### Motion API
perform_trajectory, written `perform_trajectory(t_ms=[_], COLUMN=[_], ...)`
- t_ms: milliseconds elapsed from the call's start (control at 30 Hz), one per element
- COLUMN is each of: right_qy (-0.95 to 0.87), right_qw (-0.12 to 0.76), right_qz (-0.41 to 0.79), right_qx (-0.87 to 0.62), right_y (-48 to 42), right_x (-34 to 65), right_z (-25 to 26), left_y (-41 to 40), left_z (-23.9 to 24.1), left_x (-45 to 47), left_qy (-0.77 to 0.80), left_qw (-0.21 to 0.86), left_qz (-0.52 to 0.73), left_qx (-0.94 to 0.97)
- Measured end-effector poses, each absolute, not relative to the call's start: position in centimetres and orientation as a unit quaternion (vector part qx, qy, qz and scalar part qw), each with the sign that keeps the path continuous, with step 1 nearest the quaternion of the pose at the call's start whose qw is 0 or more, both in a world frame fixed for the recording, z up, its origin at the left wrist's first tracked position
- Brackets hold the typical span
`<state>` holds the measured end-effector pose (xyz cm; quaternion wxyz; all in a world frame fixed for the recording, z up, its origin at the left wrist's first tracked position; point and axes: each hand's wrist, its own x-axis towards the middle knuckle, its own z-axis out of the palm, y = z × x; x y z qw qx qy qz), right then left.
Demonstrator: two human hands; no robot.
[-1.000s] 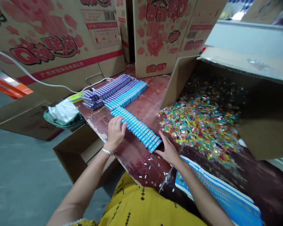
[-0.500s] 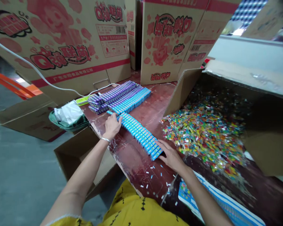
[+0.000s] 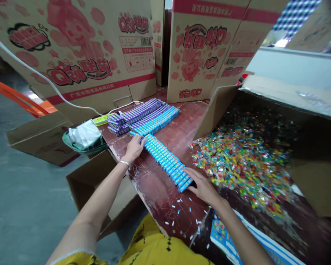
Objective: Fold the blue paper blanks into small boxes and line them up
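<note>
A long row of small blue boxes (image 3: 167,160) lies slantwise across the dark red table (image 3: 151,191). At its far end, my left hand (image 3: 134,149) has its fingers curled against the boxes; its fingertips are partly hidden. My right hand (image 3: 203,186) grips the near end, with the fingers along the right side and the thumb by the last box. Just beyond my left hand is a block of blue boxes (image 3: 157,122), set beside stacked purple boxes (image 3: 139,111).
An open carton (image 3: 209,110) on the right spills wrapped candies (image 3: 242,162). Small white bits (image 3: 173,223) lie near the front edge. Big printed cartons (image 3: 99,55) stand behind. A printed blue packet (image 3: 223,235) lies under my right forearm. Below the left edge sits an open box (image 3: 82,180).
The view has shifted slightly, so everything sits a little lower and to the right. Both hands remain at the ends of the blue row, with little visible movement against it.
</note>
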<state>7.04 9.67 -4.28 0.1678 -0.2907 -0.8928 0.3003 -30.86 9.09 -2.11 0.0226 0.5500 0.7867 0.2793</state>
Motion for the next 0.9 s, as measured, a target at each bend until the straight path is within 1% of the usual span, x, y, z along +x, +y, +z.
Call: perform_trajectory(t_ms=[133, 333, 433, 633, 900], right_qy=[-0.89, -0.891, -0.888, -0.886, -0.889], right_qw=[0.168, 0.162, 0.163, 0.166, 0.161], right_qz=[0.308, 0.308, 0.312, 0.314, 0.3], right_qx=[-0.291, -0.292, -0.295, -0.298, -0.307], right_y=[9.7, 9.8, 9.8, 9.7, 9.6], right_x=[7.3, 7.7, 7.6, 7.5, 7.6], right_z=[-4.5, -5.0, -5.0, -4.8, -4.6], left_y=[8.2, 8.2, 8.9, 10.5, 9.6], left_z=[-2.0, -2.7, -3.0, -4.0, -3.5], left_x=[-31.0, -33.4, -34.9, -35.8, -34.7], left_qy=[0.796, 0.849, 0.86, 0.843, 0.854], left_qw=[0.024, 0.006, 0.023, 0.066, 0.042], left_qz=[0.31, 0.353, 0.366, 0.385, 0.368], left_qx=[0.52, 0.393, 0.356, 0.371, 0.365])
